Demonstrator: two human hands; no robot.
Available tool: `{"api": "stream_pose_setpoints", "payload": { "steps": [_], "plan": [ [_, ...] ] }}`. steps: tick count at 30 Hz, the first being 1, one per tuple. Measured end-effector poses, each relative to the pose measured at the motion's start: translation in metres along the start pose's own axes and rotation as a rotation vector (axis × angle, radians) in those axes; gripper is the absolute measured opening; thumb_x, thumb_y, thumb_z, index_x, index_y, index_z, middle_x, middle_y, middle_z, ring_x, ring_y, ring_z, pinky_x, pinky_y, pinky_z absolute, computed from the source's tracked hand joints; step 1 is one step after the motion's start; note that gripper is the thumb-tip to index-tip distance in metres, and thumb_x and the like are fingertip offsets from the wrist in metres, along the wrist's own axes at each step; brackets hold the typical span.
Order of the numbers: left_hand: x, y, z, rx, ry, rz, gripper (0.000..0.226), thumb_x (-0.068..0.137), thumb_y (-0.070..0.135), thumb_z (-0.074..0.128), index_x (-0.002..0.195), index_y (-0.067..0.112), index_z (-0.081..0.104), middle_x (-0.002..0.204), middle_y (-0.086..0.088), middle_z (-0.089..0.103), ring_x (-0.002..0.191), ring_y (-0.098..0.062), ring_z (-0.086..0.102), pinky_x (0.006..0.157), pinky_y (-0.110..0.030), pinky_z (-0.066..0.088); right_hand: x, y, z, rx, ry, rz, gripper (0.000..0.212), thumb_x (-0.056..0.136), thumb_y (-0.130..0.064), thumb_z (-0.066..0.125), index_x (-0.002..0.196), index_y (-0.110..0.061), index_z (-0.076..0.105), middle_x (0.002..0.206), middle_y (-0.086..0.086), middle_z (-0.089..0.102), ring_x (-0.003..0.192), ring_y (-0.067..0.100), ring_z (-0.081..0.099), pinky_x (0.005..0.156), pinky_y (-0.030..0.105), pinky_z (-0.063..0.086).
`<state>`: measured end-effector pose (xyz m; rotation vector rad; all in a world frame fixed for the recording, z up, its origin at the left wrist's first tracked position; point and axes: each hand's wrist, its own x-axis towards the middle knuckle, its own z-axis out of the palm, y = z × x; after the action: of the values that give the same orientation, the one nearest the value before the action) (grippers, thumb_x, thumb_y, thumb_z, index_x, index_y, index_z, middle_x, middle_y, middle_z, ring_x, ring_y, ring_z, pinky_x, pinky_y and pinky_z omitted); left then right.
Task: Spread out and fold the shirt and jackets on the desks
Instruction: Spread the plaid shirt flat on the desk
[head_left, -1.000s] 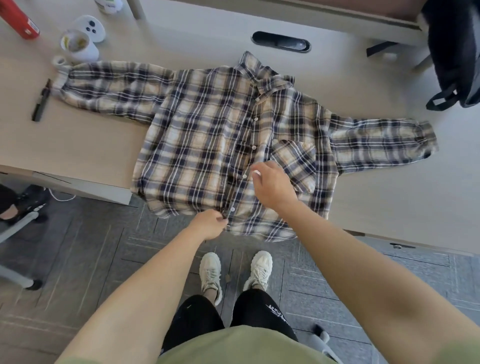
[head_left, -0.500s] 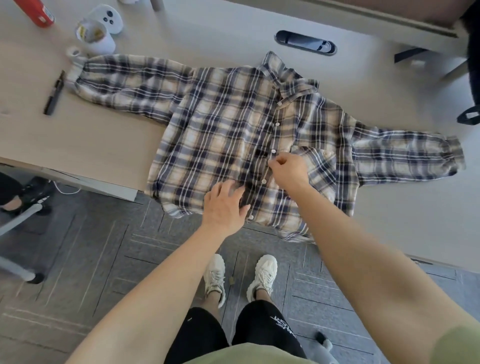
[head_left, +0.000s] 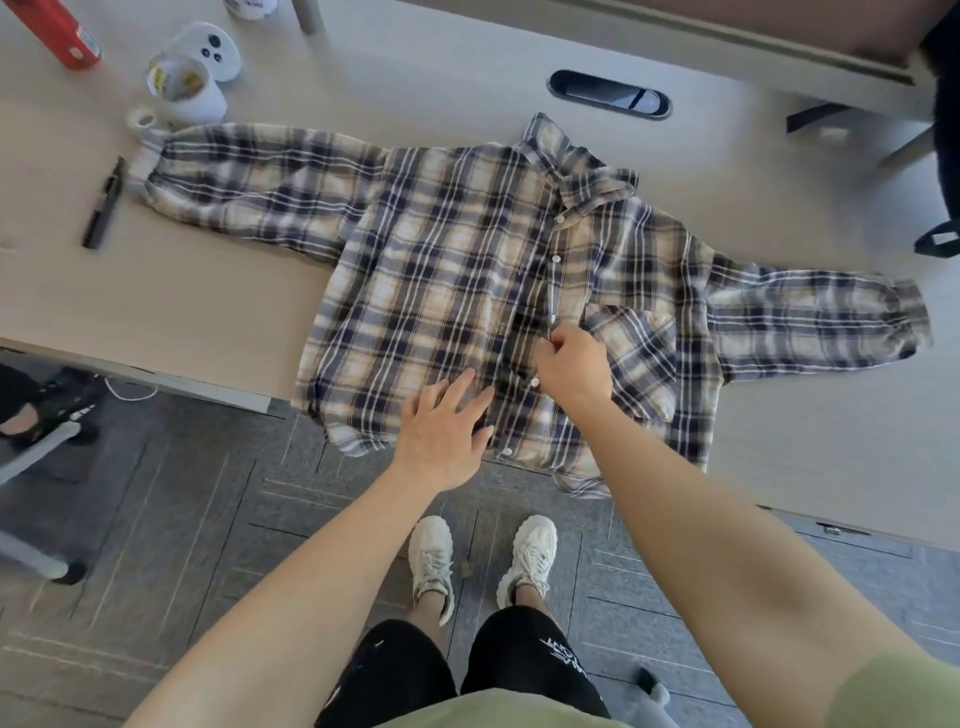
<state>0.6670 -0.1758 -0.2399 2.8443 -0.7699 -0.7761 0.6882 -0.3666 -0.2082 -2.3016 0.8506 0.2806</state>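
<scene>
A navy, cream and white plaid shirt (head_left: 441, 270) lies face up on the pale desk (head_left: 171, 296), both sleeves stretched sideways and its hem hanging over the front edge. My left hand (head_left: 444, 434) rests flat on the lower front of the shirt with fingers straight. Just right of it, my right hand (head_left: 571, 366) pinches the button placket near the chest pocket.
At the back left of the desk stand a red can (head_left: 62, 31), a white mug (head_left: 184, 88) and a white controller (head_left: 208, 47); a black marker (head_left: 104, 205) lies by the left cuff. A black cable slot (head_left: 608, 96) sits behind the collar. A dark bag (head_left: 943, 130) hangs at the right.
My left hand let go of the hem and now lies flat on the shirt front. My right hand moved up the placket, away from me.
</scene>
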Motion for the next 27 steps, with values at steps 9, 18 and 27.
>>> {"api": "stream_pose_setpoints", "payload": {
  "steps": [9, 18, 27],
  "plan": [
    [0.000, 0.009, -0.008, -0.213, -0.023, -0.047, 0.056, 0.098, 0.061, 0.035, 0.148, 0.036, 0.035, 0.162, -0.002, 0.013, 0.145, -0.034, 0.010, 0.116, -0.053, 0.016, -0.006, -0.038, 0.009, 0.068, 0.034, -0.121, 0.023, 0.099, -0.026, 0.054, 0.077, -0.019, 0.054, 0.067, -0.002, 0.059, 0.057, 0.015, 0.055, 0.047, 0.028, 0.043],
    [0.022, 0.027, -0.028, -0.263, -0.071, -0.207, 0.038, 0.100, 0.050, 0.046, 0.121, 0.026, 0.066, 0.132, -0.007, 0.053, 0.123, -0.034, 0.040, 0.101, -0.047, 0.033, 0.002, -0.041, -0.024, -0.263, -0.122, -0.092, 0.026, 0.100, -0.025, 0.043, 0.089, -0.012, 0.062, 0.082, 0.005, 0.067, 0.074, 0.025, 0.066, 0.067, 0.038, 0.060],
    [0.128, 0.019, -0.100, -0.248, 0.102, -0.125, 0.027, 0.098, 0.046, 0.048, 0.094, 0.023, 0.060, 0.094, 0.003, 0.064, 0.090, -0.022, 0.060, 0.086, -0.040, 0.052, 0.078, -0.039, -0.085, -0.046, 0.024, -0.094, 0.029, 0.102, -0.028, 0.049, 0.119, -0.013, 0.067, 0.088, 0.002, 0.067, 0.070, 0.020, 0.066, 0.067, 0.036, 0.059]
  ]
}}
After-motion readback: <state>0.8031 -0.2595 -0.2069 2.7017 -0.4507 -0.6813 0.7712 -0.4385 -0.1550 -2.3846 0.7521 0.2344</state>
